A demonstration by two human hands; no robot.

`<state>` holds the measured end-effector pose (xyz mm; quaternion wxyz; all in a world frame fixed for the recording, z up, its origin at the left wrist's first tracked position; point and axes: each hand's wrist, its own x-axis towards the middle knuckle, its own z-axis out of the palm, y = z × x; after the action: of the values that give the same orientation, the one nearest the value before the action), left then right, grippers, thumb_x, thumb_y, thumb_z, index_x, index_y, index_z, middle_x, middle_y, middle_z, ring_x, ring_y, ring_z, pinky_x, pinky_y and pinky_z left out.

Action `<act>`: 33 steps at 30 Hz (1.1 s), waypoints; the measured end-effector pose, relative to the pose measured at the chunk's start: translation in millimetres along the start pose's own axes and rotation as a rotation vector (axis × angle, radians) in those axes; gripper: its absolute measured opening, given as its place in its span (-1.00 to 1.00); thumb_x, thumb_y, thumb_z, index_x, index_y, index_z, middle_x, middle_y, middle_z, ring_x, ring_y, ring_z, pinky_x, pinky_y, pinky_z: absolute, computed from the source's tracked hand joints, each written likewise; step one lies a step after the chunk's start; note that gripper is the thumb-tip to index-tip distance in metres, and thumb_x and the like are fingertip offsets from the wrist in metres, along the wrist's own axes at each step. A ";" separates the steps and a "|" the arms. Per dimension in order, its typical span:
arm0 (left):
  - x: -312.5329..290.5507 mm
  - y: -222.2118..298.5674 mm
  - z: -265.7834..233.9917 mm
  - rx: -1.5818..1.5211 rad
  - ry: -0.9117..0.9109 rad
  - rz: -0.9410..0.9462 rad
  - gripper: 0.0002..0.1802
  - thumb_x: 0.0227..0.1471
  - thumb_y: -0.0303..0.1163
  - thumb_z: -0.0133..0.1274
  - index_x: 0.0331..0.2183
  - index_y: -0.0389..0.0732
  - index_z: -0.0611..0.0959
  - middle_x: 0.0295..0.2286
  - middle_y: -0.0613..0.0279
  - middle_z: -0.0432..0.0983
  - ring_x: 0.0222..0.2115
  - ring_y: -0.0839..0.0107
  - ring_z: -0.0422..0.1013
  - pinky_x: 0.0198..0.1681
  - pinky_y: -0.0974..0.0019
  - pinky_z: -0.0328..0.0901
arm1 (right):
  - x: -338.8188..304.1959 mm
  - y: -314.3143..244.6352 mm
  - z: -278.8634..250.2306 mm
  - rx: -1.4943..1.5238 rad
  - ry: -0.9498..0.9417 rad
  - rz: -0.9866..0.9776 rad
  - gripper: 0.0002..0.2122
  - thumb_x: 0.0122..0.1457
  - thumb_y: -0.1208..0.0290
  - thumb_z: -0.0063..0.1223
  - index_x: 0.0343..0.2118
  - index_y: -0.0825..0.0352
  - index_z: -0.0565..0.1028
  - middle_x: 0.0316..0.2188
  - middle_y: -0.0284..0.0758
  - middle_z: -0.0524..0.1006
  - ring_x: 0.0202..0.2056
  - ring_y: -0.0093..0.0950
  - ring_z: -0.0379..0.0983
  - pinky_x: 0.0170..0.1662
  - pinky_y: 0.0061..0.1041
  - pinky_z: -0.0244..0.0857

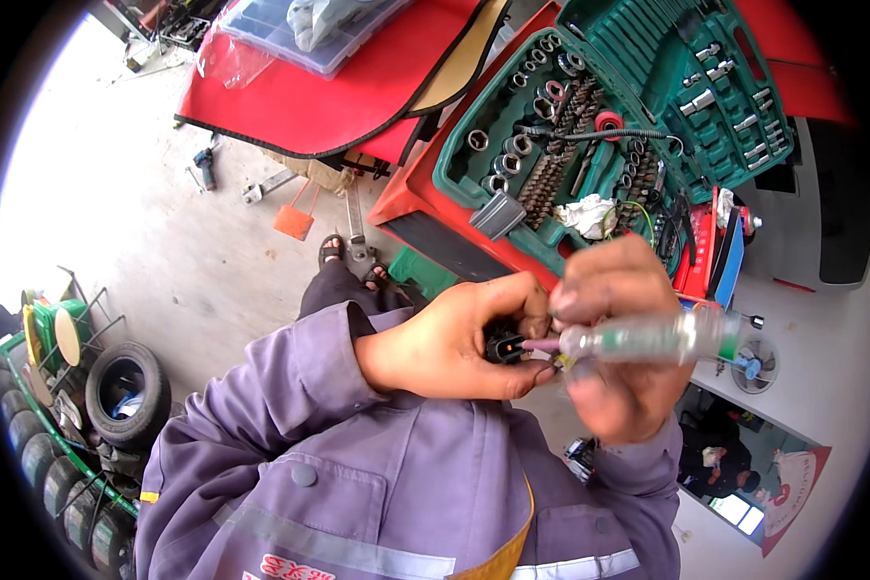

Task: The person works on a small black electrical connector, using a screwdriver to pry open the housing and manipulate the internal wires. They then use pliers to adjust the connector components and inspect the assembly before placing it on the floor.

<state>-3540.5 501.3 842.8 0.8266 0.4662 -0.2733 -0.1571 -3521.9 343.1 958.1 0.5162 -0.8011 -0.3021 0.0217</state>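
Grip (454, 340), left: snug around black connector (504, 347)

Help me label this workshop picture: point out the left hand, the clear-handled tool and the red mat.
Left hand (449, 338): head view, back of hand.
Clear-handled tool (648, 338): head view, handle.
Red mat (333, 108): head view, flat surface.

Pale workshop floor (222, 280) under strong light (43, 193) from the left
Tyres (34, 449) line a green rail (86, 470) at lower left; at right, a fan (756, 353) shows against a pale wall (812, 358) near a dark opening (696, 425).
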 end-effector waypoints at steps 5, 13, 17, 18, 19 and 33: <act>10.4 26.4 -1.7 -0.395 -0.064 -0.300 -0.72 0.30 -0.18 -0.05 -0.24 -0.22 0.43 -0.45 0.36 0.32 -0.48 0.64 0.25 -0.42 0.49 0.20 | 0.8 19.0 -0.6 0.176 0.225 0.171 -0.82 0.20 0.41 0.14 -0.25 0.41 0.47 -0.23 -0.23 0.48 -0.17 -0.45 0.42 -0.11 -0.46 0.29; 65.6 25.6 3.0 -0.211 0.390 -0.097 -0.58 0.32 -0.12 -0.32 -0.43 -0.24 0.39 -0.62 0.16 0.30 -0.49 0.30 0.33 -0.21 0.19 0.31 | -39.3 40.5 29.7 0.132 0.585 0.168 -0.75 0.27 0.40 0.03 -0.06 0.42 0.45 -0.17 -0.23 0.48 -0.15 -0.39 0.43 -0.07 -0.42 0.31; 79.9 29.4 7.5 -0.279 0.412 -0.137 -0.58 0.34 -0.13 -0.28 -0.40 -0.26 0.43 -0.55 0.13 0.42 -0.40 0.34 0.37 -0.20 0.29 0.29 | -41.9 39.8 47.7 -0.102 0.495 0.238 -0.82 0.17 0.47 0.19 -0.23 0.43 0.49 -0.23 -0.15 0.46 -0.28 -0.31 0.46 -0.24 -0.39 0.35; 82.7 30.2 10.8 -0.309 0.426 -0.169 -0.58 0.34 -0.13 -0.28 -0.40 -0.25 0.43 -0.55 0.12 0.42 -0.38 0.32 0.38 -0.18 0.28 0.29 | -39.2 38.2 47.2 -0.039 0.509 0.261 -0.81 0.16 0.47 0.20 -0.22 0.43 0.49 -0.23 -0.16 0.46 -0.32 -0.33 0.46 -0.27 -0.42 0.34; 81.5 27.9 6.4 -0.295 0.373 -0.177 -0.58 0.34 -0.13 -0.29 -0.40 -0.25 0.43 -0.54 0.13 0.42 -0.34 0.31 0.39 -0.09 0.24 0.30 | -36.8 36.5 46.5 0.024 0.522 0.283 -0.80 0.15 0.48 0.21 -0.21 0.44 0.49 -0.24 -0.17 0.46 -0.36 -0.36 0.47 -0.30 -0.45 0.34; 89.6 27.1 33.1 -0.064 0.264 0.033 -0.56 0.40 -0.13 -0.34 -0.39 -0.26 0.40 -0.59 0.19 0.37 -0.43 0.35 0.39 -0.11 0.22 0.34 | -49.8 33.7 38.8 0.830 0.574 0.371 -0.80 0.22 0.43 0.14 -0.16 0.41 0.48 -0.27 -0.32 0.50 -0.22 -0.56 0.42 -0.14 -0.51 0.31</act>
<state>-3488.4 446.5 907.1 0.8723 0.4517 -0.1646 -0.0896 -3560.4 339.9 897.9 0.8388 -0.5435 0.0315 0.0104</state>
